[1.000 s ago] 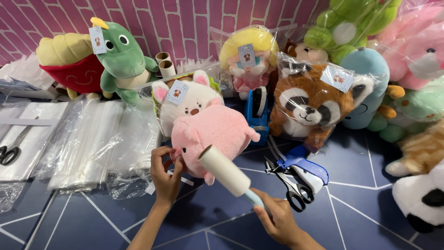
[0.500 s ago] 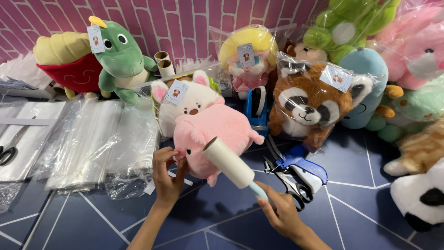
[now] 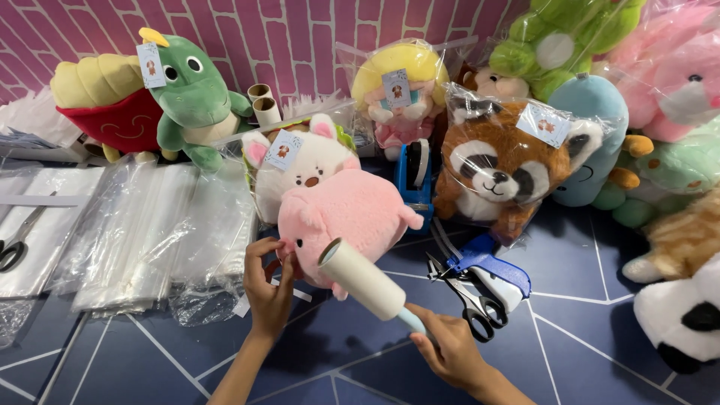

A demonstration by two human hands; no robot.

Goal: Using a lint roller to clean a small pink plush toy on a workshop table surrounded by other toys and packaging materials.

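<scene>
A pink plush pig (image 3: 352, 217) lies on the dark blue floor in the middle of the head view. My left hand (image 3: 268, 289) pinches the pig's lower left edge. My right hand (image 3: 448, 349) grips the pale blue handle of a white lint roller (image 3: 363, 279), whose roll rests against the pig's front side. Behind the pig stands a white plush animal (image 3: 300, 166) with pink ears and a hang tag.
Stacks of clear plastic bags (image 3: 142, 225) lie to the left, with scissors (image 3: 16, 244) beyond. Black scissors (image 3: 469, 296), a blue tape dispenser (image 3: 414, 176) and a bagged raccoon plush (image 3: 506, 169) sit to the right. Several plush toys line the pink brick wall (image 3: 300, 37).
The lint roller has moved up and left along the pig. My left hand has shifted slightly on the pig's edge, and the view has drifted a little.
</scene>
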